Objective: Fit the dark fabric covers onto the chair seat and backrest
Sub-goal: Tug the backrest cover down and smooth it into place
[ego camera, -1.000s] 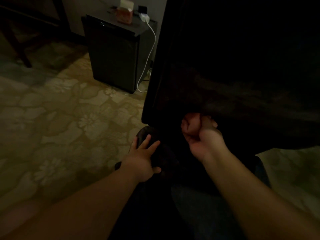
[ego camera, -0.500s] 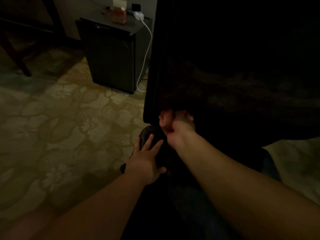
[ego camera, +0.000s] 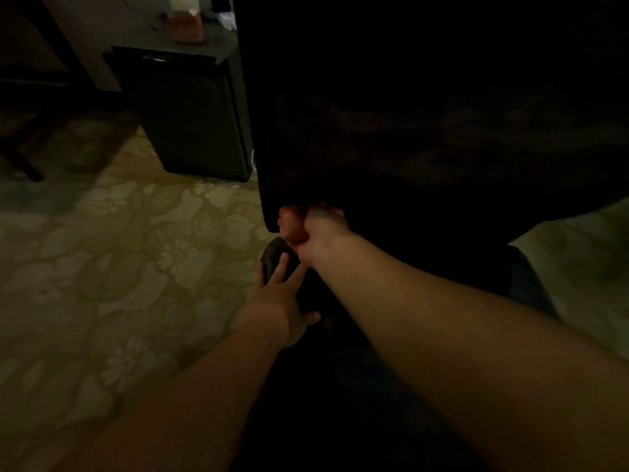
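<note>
Two bare forearms, no sleeves in view

The left hand (ego camera: 277, 303) and right hand (ego camera: 315, 233) enter from the bottom of the frame on uncovered forearms, with no watch, ring or glove discernible in the dim light. Dark blue trousers (ego camera: 529, 284), possibly denim, show at lower right.

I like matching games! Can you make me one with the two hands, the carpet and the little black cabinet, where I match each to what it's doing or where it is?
Things:
1. right hand
2. left hand
3. carpet
4. cabinet

Matches:
A. flowery pattern, pale
B. grips the bottom edge of the dark cover
C. fingers spread flat on a dark rounded part below the cover
D. stands by the wall, with a box on top

Pairs: 1-B, 2-C, 3-A, 4-D
</note>
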`<state>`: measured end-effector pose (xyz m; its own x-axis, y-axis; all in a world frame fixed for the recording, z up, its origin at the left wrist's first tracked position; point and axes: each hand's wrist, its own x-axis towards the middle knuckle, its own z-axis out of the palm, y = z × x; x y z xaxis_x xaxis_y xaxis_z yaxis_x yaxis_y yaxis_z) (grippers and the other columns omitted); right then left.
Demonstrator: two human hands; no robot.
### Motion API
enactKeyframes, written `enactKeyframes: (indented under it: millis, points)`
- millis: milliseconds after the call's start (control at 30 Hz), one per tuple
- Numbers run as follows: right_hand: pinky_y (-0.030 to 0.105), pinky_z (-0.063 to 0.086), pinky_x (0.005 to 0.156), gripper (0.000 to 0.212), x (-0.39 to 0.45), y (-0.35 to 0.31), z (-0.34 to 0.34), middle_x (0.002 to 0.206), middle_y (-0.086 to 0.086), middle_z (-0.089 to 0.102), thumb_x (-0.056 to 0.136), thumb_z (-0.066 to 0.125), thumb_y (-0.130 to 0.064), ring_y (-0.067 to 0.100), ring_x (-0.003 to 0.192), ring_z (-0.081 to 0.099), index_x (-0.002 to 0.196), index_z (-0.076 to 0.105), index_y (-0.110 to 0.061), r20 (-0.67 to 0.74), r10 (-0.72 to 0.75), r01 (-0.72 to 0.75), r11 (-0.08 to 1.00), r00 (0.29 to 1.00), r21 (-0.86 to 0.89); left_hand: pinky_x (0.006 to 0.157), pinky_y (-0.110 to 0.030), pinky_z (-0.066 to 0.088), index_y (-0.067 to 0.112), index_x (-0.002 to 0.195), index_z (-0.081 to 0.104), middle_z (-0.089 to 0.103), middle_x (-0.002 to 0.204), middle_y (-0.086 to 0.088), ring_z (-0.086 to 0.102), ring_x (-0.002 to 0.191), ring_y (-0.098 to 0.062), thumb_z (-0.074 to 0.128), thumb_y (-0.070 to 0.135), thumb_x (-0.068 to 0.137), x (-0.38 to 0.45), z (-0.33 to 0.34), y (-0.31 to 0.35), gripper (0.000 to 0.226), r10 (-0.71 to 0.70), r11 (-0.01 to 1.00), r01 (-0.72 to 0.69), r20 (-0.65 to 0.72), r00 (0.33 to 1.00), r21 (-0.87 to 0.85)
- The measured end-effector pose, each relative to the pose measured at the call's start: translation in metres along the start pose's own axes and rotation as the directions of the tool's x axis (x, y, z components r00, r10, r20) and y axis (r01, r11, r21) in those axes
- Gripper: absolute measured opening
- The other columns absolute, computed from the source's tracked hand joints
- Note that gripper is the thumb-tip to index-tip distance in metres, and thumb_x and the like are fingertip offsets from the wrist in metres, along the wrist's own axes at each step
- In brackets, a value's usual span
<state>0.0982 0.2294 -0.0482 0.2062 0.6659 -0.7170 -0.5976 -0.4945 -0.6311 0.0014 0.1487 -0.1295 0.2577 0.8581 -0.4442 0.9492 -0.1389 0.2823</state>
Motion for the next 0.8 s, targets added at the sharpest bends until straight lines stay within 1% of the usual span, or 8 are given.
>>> enactKeyframes:
  millis: [67,133,200,367,467,567,667,800]
  points:
    - [0.041,0.061,0.077,0.032,-0.018,-0.013,-0.009,0.104,0.015,0.077,0.104,0.052,-0.031,0.033,0.091,0.074,0.135,0.060,-0.028,0.036,0.021,-0.023,0.999,0.999,0.045,0.133,-0.053,0.000,0.051,0.163,-0.016,-0.026,0.173,0.005,-0.028,0.159,-0.031,0.064,0.067,0.092,0.002,0.004,-0.004,0.108,-0.009,1.000,0.009,-0.037,0.999,0.002]
    - [0.042,0.062,0.068,0.018,-0.037,-0.027,-0.026,0.097,0.009,0.076,0.106,0.058,-0.024,0.029,0.087,0.073,0.123,0.064,-0.029,0.091,-0.041,0.029,0.991,0.995,0.127,0.132,-0.056,0.004,0.049,0.163,-0.015,-0.022,0.175,0.002,-0.022,0.162,-0.032,0.067,0.070,0.087,0.006,0.010,-0.008,0.113,-0.007,0.999,0.010,-0.075,0.997,0.039]
    - [0.046,0.061,0.079,0.009,-0.047,-0.040,-0.056,0.083,0.004,0.078,0.105,0.062,-0.021,0.025,0.088,0.072,0.101,0.066,-0.027,0.130,-0.098,0.074,0.981,0.987,0.180,0.132,-0.053,0.001,0.048,0.164,-0.011,-0.017,0.176,-0.001,-0.018,0.163,-0.032,0.068,0.071,0.084,0.009,0.011,-0.008,0.115,-0.013,0.996,0.020,-0.084,0.996,0.082]
    - [0.036,0.054,0.064,0.040,-0.038,-0.063,-0.166,0.067,0.007,0.049,0.107,0.051,-0.009,0.019,0.063,0.049,0.070,0.052,-0.024,-0.022,-0.216,0.218,0.969,0.976,0.114,0.129,-0.061,0.014,0.047,0.163,-0.012,-0.011,0.178,-0.003,-0.012,0.164,-0.034,0.069,0.074,0.076,0.016,0.014,-0.008,0.122,-0.083,0.991,0.092,-0.092,0.992,0.100]
    - [0.032,0.047,0.058,0.037,-0.047,-0.075,-0.232,0.060,0.006,0.053,0.104,0.049,-0.002,0.016,0.046,0.054,0.073,0.051,-0.022,-0.107,-0.301,0.298,0.953,0.948,-0.051,0.124,-0.066,0.023,0.043,0.165,-0.009,-0.008,0.178,-0.004,-0.008,0.163,-0.040,0.069,0.073,0.076,0.014,0.001,0.009,0.122,-0.115,0.980,0.127,-0.082,0.990,0.154]
    - [0.031,0.050,0.050,0.012,-0.056,-0.102,-0.268,0.073,0.011,0.063,0.087,0.059,-0.007,0.019,0.056,0.062,0.092,0.058,-0.018,-0.162,-0.507,0.470,0.855,0.846,-0.221,0.122,-0.073,0.017,0.050,0.162,-0.012,-0.011,0.177,0.007,-0.012,0.163,-0.038,0.068,0.086,0.064,0.022,-0.020,0.031,0.132,-0.087,0.979,0.079,0.033,0.996,0.190]
    - [0.041,0.062,0.071,0.038,-0.053,-0.139,-0.294,0.097,0.013,0.076,0.069,0.070,-0.025,0.025,0.084,0.074,0.103,0.067,-0.010,-0.270,-0.708,0.605,0.701,0.652,-0.378,0.118,-0.081,0.016,0.057,0.158,-0.013,-0.012,0.177,0.009,-0.014,0.163,-0.035,0.071,0.094,0.045,0.020,-0.024,0.062,0.146,-0.047,0.986,0.031,0.094,0.994,0.162]
    - [0.050,0.064,0.077,0.011,-0.065,-0.175,-0.286,0.100,0.022,0.076,0.079,0.067,-0.020,0.034,0.087,0.075,0.089,0.068,-0.016,-0.274,-0.686,0.633,0.728,0.674,-0.265,0.112,-0.084,0.024,0.055,0.162,-0.012,-0.026,0.174,0.010,-0.020,0.161,-0.038,0.086,0.069,0.071,-0.004,-0.014,0.086,0.135,-0.136,0.980,0.121,0.092,0.986,0.156]
